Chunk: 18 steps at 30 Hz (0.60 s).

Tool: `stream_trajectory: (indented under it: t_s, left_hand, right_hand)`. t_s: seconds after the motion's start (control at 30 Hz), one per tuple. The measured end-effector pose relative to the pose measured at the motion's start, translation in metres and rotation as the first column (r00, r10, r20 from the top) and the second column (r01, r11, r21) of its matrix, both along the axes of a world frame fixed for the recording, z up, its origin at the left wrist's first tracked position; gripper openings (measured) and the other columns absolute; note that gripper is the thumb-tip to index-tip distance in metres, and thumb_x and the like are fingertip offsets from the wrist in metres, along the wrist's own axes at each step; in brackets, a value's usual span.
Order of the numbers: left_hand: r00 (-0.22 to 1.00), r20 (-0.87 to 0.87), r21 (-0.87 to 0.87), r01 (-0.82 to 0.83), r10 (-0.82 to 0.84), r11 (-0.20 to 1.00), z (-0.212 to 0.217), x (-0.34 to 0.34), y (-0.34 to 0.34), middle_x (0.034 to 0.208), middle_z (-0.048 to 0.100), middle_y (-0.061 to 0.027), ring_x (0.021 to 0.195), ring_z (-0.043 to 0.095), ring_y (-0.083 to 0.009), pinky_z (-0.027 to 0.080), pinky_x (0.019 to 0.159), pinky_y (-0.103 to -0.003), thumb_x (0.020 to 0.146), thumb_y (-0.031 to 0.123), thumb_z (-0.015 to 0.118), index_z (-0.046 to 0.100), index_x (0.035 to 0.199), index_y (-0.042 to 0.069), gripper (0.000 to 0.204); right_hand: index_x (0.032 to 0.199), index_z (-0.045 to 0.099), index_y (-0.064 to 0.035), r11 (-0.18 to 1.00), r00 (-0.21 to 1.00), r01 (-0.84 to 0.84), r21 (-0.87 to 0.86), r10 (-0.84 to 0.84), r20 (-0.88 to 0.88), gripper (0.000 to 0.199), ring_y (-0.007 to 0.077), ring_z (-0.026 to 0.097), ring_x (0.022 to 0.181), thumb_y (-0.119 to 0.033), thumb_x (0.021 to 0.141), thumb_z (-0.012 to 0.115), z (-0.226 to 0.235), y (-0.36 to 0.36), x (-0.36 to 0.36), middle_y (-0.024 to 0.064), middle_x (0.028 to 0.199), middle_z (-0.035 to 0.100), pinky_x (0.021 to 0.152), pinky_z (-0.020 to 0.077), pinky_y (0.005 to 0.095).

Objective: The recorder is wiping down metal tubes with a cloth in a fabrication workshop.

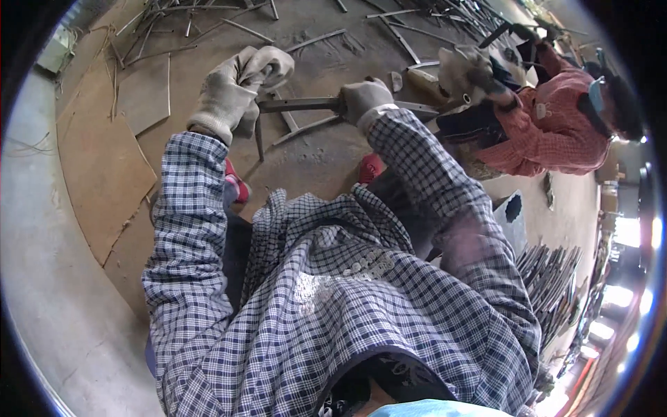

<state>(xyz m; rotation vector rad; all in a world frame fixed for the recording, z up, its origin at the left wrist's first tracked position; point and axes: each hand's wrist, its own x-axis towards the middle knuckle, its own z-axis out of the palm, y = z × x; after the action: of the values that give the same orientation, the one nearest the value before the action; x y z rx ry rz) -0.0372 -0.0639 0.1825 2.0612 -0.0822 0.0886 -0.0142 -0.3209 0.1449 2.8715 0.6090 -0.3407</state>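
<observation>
Both my hands wear pale grey work gloves. My right hand (367,103) is closed in a fist around a flat, dark metal bar (299,104), which runs across in front of me and shows again on that hand's far side. At the bar's left end my left hand (233,94) is closed, its fingers mostly hidden by bunched grey fabric (267,66); whether this is a cloth or part of the glove I cannot tell. A short dark metal piece (260,141) points down below that hand. Beneath the bar, thin metal strips (306,128) lie on the floor.
Metal rods (316,40) and welded pieces lie scattered ahead. Flat sheets (144,94) cover the floor at left. Close on my right, a co-worker in a red top (542,125) handles metal with gloved hands. A square tube (511,215) and a rod pile (552,285) lie at right.
</observation>
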Motion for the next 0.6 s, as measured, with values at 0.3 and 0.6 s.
stream_trajectory:
  t_s: [0.3, 0.6]
  left_hand:
    - [0.996, 0.075, 0.085, -0.045, 0.038, 0.995, 0.0, -0.001, 0.002, 0.091, 0.065, -0.0061, 0.073, 0.06, -0.0131, 0.049, 0.067, -0.03, 0.086, 0.02, 0.065, 0.061, 0.107, 0.008, 0.024]
    - [0.997, -0.019, 0.199, 0.071, -0.069, 0.977, -0.001, 0.023, -0.002, 0.103, 0.064, -0.0055, 0.094, 0.059, -0.0144, 0.048, 0.081, -0.028, 0.087, 0.013, 0.063, 0.057, 0.116, 0.011, 0.03]
  right_hand:
    - [0.084, 0.069, -0.0174, 0.964, 0.975, -0.172, 0.201, 0.138, 0.173, 0.015, 0.0234, 0.067, 0.079, -0.025, 0.082, 0.057, -0.019, 0.045, 0.001, 0.0051, 0.082, 0.069, 0.074, 0.0496, 0.0368]
    - [0.102, 0.064, -0.0121, 0.691, 0.884, -0.34, 0.638, 0.005, 0.467, 0.034, 0.025, 0.061, 0.095, -0.027, 0.072, 0.071, -0.014, -0.028, -0.012, 0.0073, 0.098, 0.066, 0.092, 0.0418, 0.0423]
